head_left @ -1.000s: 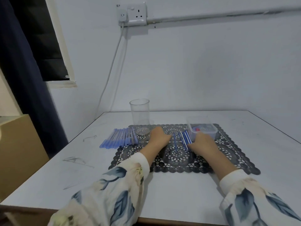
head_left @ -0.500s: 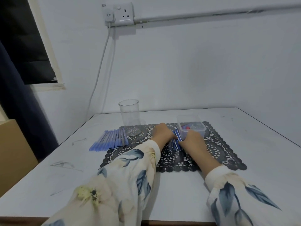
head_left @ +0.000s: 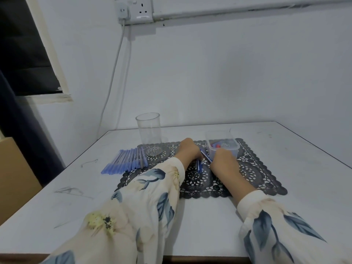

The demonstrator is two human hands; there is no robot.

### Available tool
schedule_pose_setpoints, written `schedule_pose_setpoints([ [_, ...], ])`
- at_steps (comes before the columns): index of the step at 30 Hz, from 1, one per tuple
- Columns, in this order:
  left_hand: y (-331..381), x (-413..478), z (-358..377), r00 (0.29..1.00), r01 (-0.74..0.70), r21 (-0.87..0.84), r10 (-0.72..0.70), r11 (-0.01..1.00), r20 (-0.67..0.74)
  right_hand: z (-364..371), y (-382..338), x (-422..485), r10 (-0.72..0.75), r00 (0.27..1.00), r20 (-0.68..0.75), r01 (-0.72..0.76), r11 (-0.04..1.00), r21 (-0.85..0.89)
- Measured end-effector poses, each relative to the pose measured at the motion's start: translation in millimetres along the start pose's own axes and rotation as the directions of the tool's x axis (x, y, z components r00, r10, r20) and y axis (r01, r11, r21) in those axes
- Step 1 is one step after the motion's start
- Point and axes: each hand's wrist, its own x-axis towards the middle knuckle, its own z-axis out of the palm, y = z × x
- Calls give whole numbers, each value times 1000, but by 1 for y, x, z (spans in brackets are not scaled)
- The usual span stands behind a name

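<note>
- Table (head_left: 304,168): no change in layout over the last second. Only the view has swung a little.
- Black lace placemat (head_left: 253,168): lies flat in the same place, and all the work takes place on it.
- Left hand (head_left: 188,151) and right hand (head_left: 222,161): a second ago they lay apart on the mat. They have since drawn together at mid-mat and are now nearly touching.
- Row of capped pens (head_left: 125,161): it lies side by side over the mat's left edge, well apart from the hands, and has not been added to.
- Clear cup (head_left: 149,130): upright behind the mat's far left corner, untouched.
- Small plastic container (head_left: 224,151): sits on the mat just beyond the right hand. It holds small red and blue pieces, too blurred to name.
- Blue pen (head_left: 205,156): a second ago it lay in a loose bunch by the right hand. It now spans slantwise between the hands.
  - The left hand's fingers are closed on its far end and the right hand's on its near end.
  - The fingertips themselves are hidden behind the backs of the hands.
- Loose pen (head_left: 199,165): lies on the mat just below the held one, between the wrists.
- Judgement: one pen has been singled out and is being worked with both hands, likely capping or assembly. It should go to the row next, and the loose pen is still to do.
</note>
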Motion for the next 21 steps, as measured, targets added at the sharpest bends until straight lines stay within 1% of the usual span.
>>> schedule_pose_setpoints([
  [4, -9, 9, -5, 998, -58, 107, 60, 993, -14, -1, 0, -2, -40, 999, -18, 39, 998, -41],
  [7, -16, 12, -12, 997, -80, 172, 82, 982, -7, -2, -2, -4, -39, 999, -20, 37, 997, -68],
  [9, -19, 12, -16, 995, -100, 209, 99, 973, 15, -2, -5, -6, -43, 999, -13, 42, 992, -116],
  [12, -19, 8, -17, 986, -168, 273, 157, 947, 62, 0, -11, -9, -84, 996, -18, 79, 977, -198],
  [16, -18, 0, -12, 968, -251, 358, 239, 899, 77, 7, -19, -12, -156, 988, 14, 150, 918, -367],
  [21, -15, -8, -10, 960, -280, 396, 248, 874, 131, 14, -20, -11, -153, 988, 30, 152, 900, -409],
])
